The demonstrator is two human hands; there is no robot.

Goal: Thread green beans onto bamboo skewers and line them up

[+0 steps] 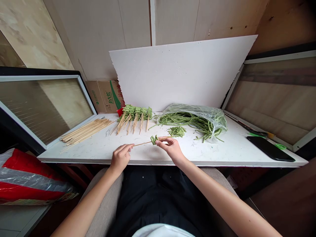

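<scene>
Reaches in with both forearms from the lower corners, converging above the front part of the white table (209, 152). Keeps the left hand (121, 155) back-up with fingers curled, pinching the left end of one skewer (142, 144) between thumb and fingertips. Angles the right hand (171, 148) leftward, thumb extended, fingers bent behind, pinching a small cluster of green bean pieces (154, 140) on that same skewer, well apart from the left hand. Holds the skewer nearly level between both hands, tilted slightly up toward the right. Cannot tell the exact number of pieces on it, only a few, partly covered by the right fingers.

Counts one small heap of cut beans (176, 131) just beyond the right hand, too fine to number. Counts one clear plastic bag (197, 108) behind it, with many long beans (177, 119) inside and spilling out. Counts one stack of finished bean skewers (135, 112) at back left, sticks pointing forward, too overlapped to number. Counts one spread of bare skewers (86, 131) farther left, dozens together. Counts one phone (270, 148) near the right end and one cardboard box (106, 96) at back left.
</scene>
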